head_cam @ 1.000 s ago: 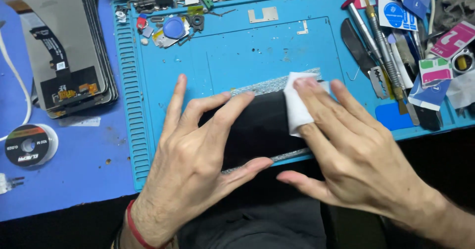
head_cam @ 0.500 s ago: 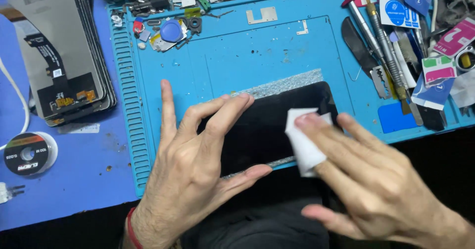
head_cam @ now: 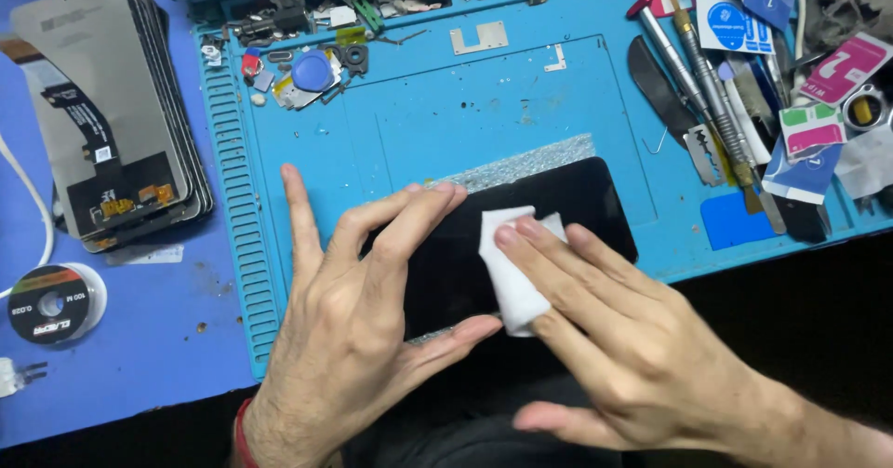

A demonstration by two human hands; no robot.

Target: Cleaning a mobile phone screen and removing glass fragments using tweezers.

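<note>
A black phone screen lies flat on a blue work mat, resting on a strip of silvery padding. My left hand pins the screen's left end between thumb and spread fingers. My right hand presses a small white wipe against the glass near its middle with the fingertips. The screen's left part is hidden under my hands.
A stack of phone display panels lies at the left, with a spool of wire below it. Small parts and screws sit at the mat's top. Tweezers, blades and sticker packets crowd the right side.
My right hand slid the white wipe from the screen's right end leftward to its middle. My left hand stayed on the screen's left end.
</note>
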